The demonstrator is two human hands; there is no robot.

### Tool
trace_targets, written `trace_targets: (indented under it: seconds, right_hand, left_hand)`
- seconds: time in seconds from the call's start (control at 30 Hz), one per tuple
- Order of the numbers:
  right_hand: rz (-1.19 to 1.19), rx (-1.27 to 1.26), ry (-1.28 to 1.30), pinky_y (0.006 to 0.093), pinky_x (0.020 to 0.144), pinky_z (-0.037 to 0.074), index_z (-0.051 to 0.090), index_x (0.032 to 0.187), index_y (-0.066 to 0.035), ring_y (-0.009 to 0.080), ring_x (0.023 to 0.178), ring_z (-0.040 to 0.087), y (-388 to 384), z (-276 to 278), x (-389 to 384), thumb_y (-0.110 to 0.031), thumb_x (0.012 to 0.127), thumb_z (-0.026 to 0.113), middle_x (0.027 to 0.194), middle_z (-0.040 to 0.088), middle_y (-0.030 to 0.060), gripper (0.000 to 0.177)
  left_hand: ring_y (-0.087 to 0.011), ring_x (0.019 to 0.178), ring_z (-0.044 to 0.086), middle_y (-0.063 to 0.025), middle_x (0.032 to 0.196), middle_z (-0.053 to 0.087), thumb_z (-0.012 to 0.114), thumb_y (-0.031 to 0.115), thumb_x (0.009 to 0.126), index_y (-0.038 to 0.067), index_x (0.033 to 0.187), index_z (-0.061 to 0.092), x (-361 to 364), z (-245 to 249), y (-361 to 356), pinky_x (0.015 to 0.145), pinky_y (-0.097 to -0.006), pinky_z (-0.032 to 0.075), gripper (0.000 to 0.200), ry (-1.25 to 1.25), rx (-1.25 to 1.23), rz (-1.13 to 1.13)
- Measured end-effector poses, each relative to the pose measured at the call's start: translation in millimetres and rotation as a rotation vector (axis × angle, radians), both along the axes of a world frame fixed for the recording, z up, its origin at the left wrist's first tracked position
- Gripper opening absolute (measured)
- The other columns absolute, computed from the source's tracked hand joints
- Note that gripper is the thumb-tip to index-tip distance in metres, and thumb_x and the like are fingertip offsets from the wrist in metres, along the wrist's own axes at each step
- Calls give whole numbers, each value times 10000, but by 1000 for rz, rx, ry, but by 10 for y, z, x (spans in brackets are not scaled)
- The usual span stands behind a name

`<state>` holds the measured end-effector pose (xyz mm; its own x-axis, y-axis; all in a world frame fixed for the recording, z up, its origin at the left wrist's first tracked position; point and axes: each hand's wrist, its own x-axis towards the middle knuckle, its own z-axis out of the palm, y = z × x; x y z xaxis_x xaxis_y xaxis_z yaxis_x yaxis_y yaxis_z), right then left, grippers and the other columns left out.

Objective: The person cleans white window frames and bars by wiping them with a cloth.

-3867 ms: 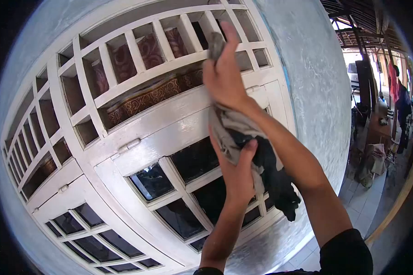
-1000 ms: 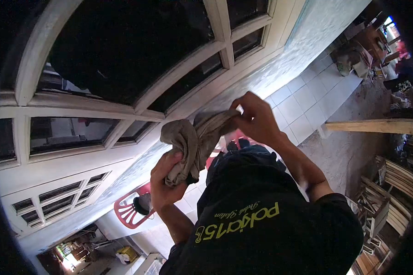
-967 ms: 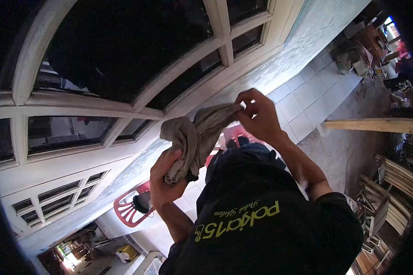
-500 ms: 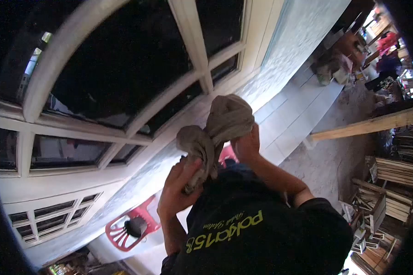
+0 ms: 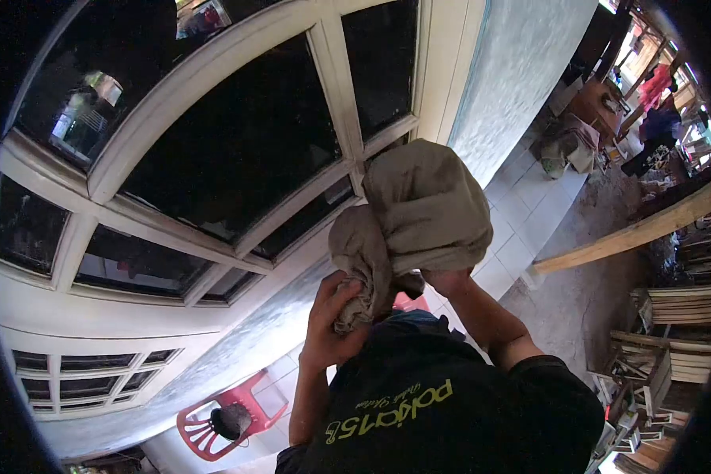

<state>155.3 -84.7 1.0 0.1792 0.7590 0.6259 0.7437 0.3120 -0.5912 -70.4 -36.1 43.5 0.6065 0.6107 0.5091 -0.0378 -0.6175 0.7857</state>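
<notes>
- White-framed window (image 5: 336,95), dark panes, fills far left & top
- Pale textured wall (image 5: 521,71) to its right; tiled floor (image 5: 529,213) below, open strip along the wall
- Wooden beam (image 5: 632,233) lies at floor edge, right; stacked timber beyond
- Red plastic chair (image 5: 193,433) low left, well apart from hands
- Grey-brown cloth (image 5: 426,209) bunched in mid-air, centre, in front of window's lower rail, not touching glass
- Left hand (image 5: 332,328) clenched round cloth's twisted lower end
- Right hand (image 5: 448,280) under the big bunch, fingers hidden; can't tell grip
</notes>
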Motion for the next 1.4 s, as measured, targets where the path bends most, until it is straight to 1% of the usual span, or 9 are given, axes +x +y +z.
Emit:
trace_targets:
  seconds: [0.13,0.33,0.5,0.6,0.7,0.77,0.87,1.27,1.4]
  right_hand:
    - [284,-457,522,473,1040,330,281,1382,-85,279,1280,357,-185,47,-12,-493,902,451,1422,321,113,652]
    - [420,-220,567,461,1037,323,264,1382,-68,280,1266,362,-92,36,92,-455,912,436,1407,326,126,633]
    - [404,-180,601,443,1030,324,254,1378,-48,274,1248,372,-41,75,54,-411,921,427,1389,338,135,609]
    - [355,-46,580,432,1026,324,247,1376,-37,271,1237,378,75,208,47,-385,927,421,1378,345,139,594]
    - [276,145,543,421,1022,325,241,1374,-25,267,1227,385,200,413,68,-359,933,416,1367,353,144,580]
    - [231,272,525,414,1019,325,237,1372,-17,265,1220,389,270,584,78,-342,937,412,1360,357,147,571]
    - [187,437,512,403,1015,326,230,1370,-5,261,1209,395,352,854,77,-316,943,407,1349,365,152,557]
    - [344,604,589,377,1003,341,248,1366,-1,240,1184,428,736,2427,187,-268,969,359,1340,387,136,491]
    - [162,455,117,351,1020,280,441,1227,49,316,1184,414,637,3475,-12,-218,941,372,1270,439,209,398]
  left_hand:
    - [-352,1067,493,-206,1165,476,645,-9,610,68,1210,485,-10,-11,-19,902,-384,396,626,-27,-79,-37]
    - [-352,1074,479,-209,1158,471,633,-17,623,47,1189,474,75,-123,-8,929,-400,359,591,-147,-162,-42]
    - [-249,1247,364,-190,1315,367,823,135,655,34,1378,-37,322,140,-111,997,-388,339,1128,-165,-596,-139]
    - [-251,1241,361,-185,1362,315,821,155,660,12,1390,-52,379,59,6,1009,-372,328,1146,-288,-605,-297]
    - [-237,1181,419,-162,1317,389,587,610,766,-42,1367,206,307,-60,163,977,-356,357,965,-117,-792,-282]
    - [-214,1102,479,-151,1191,505,499,633,815,-55,1281,373,393,44,204,931,-342,393,841,-91,-1064,-398]
    - [-186,980,545,-136,1045,587,493,549,864,-53,1177,475,617,446,155,890,-342,419,679,-100,-1001,-429]
    - [-224,1161,437,-155,1245,476,556,442,886,-28,1280,394,923,1614,100,990,-328,324,635,-216,-589,-200]
    - [-171,1127,434,-113,1220,490,528,412,914,-20,1244,446,925,2129,53,968,-303,323,550,-366,-522,-233]
